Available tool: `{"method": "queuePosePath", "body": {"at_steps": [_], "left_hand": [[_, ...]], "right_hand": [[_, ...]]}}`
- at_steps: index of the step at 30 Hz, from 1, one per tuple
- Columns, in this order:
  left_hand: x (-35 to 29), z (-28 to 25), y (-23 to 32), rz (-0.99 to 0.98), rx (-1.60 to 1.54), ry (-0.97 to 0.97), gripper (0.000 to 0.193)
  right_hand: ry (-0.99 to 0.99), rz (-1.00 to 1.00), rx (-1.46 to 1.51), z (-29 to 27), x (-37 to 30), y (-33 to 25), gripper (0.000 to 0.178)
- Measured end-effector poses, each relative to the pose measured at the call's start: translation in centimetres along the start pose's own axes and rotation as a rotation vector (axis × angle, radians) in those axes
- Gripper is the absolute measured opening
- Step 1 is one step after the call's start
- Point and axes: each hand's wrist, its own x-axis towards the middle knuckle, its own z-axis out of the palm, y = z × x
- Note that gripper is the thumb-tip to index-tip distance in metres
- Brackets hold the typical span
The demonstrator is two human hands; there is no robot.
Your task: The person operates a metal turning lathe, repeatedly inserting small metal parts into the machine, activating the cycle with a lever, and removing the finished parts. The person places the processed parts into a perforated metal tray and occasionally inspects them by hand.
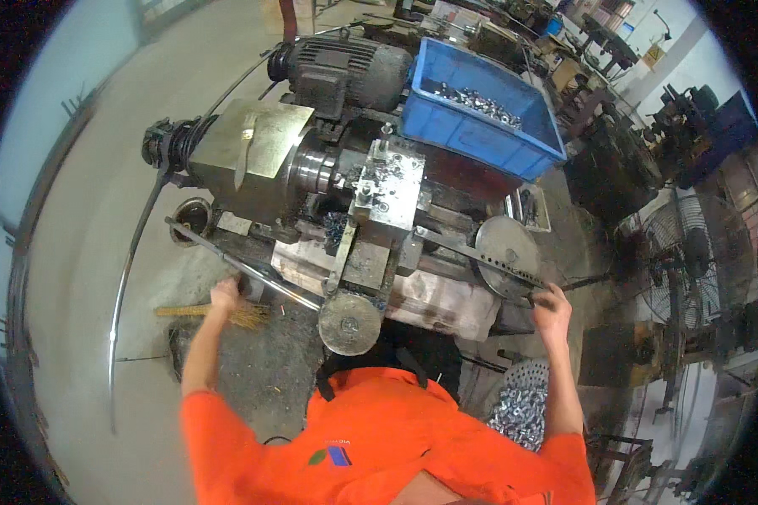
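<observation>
My right hand (552, 313) is closed around the outer end of a flat metal lever (480, 255) with a row of holes, on the right of a small lathe. My left hand (225, 295) is low on the left, below a long metal rod (253, 271). Its fingers look curled beside a dark object, and what they hold is hidden. Between my arms the lathe's tool block (392, 187) faces the shiny chuck (313, 172), with dark chips beneath. A round metal handwheel (349, 324) sits at the front, close to my body.
Behind the lathe stand a motor (345, 71) and a blue crate (480, 126) holding small metal parts. A brush (244, 151) lies on the headstock cover. A perforated basket of shiny parts (520, 412) is beside my right arm. A straw broom (185, 310) lies at left; a fan (678, 261) stands right.
</observation>
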Motion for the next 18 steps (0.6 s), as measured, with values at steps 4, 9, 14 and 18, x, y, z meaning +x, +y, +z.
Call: {"method": "queuePosePath", "body": {"at_steps": [4,9,14,18], "left_hand": [[1.6,-6.5,0.6,0.085,0.269,-0.124,0.013],[-0.2,-9.6,0.9,-0.091,-0.208,0.016,0.027],[-0.4,-13.7,-2.8,-0.381,-1.174,0.244,0.039],[0.8,-17.9,2.3,-0.516,-1.301,0.314,0.031]], "right_hand": [[0.065,0.054,-0.220,-2.7,-3.0,5.5,0.036],[0.036,0.398,-0.384,-5.0,-8.2,14.7,0.042],[-0.082,0.602,-0.578,-6.1,-12.6,15.8,0.037],[-0.069,0.541,-0.520,-4.1,-16.8,14.9,0.033]]}}
